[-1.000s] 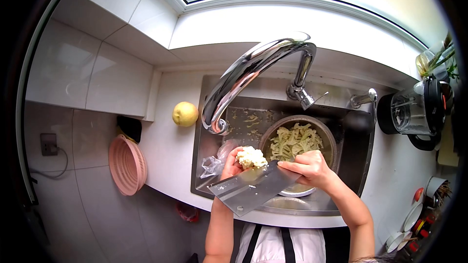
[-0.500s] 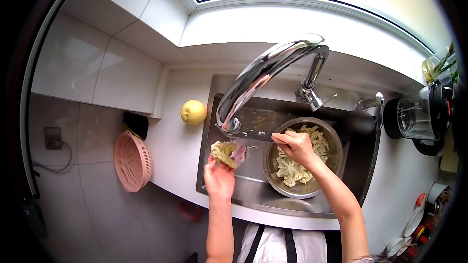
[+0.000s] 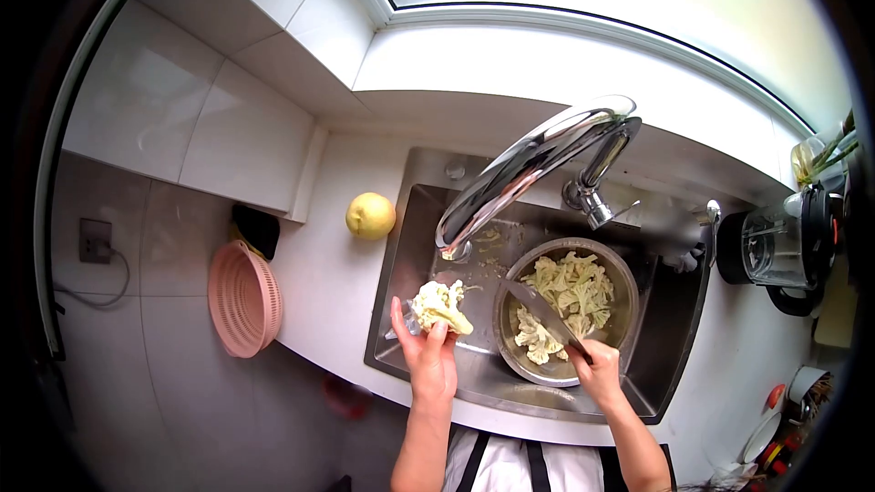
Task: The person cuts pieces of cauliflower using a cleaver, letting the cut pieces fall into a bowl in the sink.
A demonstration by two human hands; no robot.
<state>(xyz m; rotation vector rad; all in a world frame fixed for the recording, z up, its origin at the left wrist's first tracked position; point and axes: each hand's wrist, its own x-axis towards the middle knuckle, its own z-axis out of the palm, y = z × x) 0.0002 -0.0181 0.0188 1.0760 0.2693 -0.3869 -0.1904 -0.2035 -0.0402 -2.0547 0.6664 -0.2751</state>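
My left hand (image 3: 431, 360) holds a piece of cauliflower (image 3: 441, 303) over the left part of the steel sink (image 3: 474, 367). Its fingers cup the piece from below. Closed around a knife handle, my right hand (image 3: 597, 372) is at the lower right edge of a metal bowl (image 3: 622, 271). The knife (image 3: 544, 306) points up and left, its blade above the bowl. Cut cauliflower florets (image 3: 576, 287) lie in the bowl, which stands in the sink. Something clear, perhaps plastic film, shows beside the held cauliflower.
A chrome faucet (image 3: 519, 159) arches over the sink. On the counter to the left lies a yellow round fruit (image 3: 370, 216). A pink basket (image 3: 246, 301) hangs by the left counter edge. A blender (image 3: 779, 237) stands at the right, near bowls and jars.
The knife has swung from beside the left-hand cauliflower to above the bowl. My right hand has moved down and right. My left hand has turned the cauliflower piece.
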